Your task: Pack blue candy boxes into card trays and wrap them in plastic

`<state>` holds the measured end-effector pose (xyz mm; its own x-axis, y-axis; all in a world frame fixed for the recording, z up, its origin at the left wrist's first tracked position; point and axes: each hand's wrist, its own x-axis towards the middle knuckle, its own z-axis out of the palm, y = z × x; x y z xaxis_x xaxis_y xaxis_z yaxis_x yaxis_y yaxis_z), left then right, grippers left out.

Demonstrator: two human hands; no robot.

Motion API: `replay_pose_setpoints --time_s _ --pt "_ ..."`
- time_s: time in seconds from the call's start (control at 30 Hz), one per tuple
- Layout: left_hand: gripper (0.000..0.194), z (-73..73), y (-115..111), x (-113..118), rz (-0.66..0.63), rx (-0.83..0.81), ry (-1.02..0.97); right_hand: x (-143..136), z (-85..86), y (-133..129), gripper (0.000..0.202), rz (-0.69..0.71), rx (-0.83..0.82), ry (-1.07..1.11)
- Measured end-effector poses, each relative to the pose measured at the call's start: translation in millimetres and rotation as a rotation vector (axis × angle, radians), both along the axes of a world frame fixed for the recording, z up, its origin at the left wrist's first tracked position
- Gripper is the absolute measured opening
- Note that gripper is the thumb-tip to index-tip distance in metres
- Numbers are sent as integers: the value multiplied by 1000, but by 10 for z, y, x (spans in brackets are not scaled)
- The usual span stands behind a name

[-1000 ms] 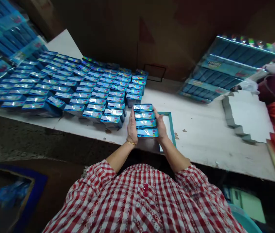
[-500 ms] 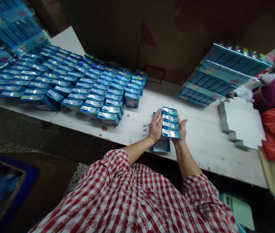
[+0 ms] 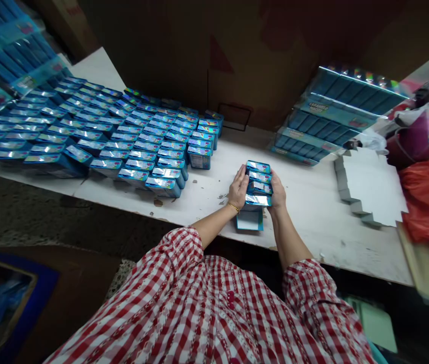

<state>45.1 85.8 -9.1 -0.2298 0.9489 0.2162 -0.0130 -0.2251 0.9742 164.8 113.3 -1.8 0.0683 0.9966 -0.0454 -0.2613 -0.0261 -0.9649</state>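
While four blue boxes (image 3: 258,177) part them, both hands (image 3: 239,190) clasp the sides.

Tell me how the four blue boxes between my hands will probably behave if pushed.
The blue boxes are probably fairly stiff, given their straight edges. Their shiny tops suggest they may be slippery. One could shift out of line, as they are separate pieces held between the left hand and right hand.
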Motion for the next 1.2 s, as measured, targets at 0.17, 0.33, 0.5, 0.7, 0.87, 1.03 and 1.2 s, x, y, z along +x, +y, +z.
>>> replay_pose_setpoints --time_s 0.17,0.33,0.5,0.7,0.87,1.03,1.2 --pt "62 -62 -16 -74 -29 -40 39 151 15 16 58 85 -7 -228" --pt "67 -161 -305 -291 -115 -96 160 409 140 -257 66 223 271 -724" --pt "65 -266 -577 -338 -252 -50 491 363 302 -386 33 140 565 -1105" --pt "53 -407 -567 -296 -186 -36 654 210 347 -298 29 177 742 -1413" --pt "55 -454 -592 -374 -171 -23 758 227 371 -403 43 231 772 -1503" --pt "58 -379 -621 -353 -208 -13 907 113 298 -502 54 465 810 -1703" --pt "54 -366 -633 -312 -197 -54 919 88 219 -526 56 405 833 -1723"
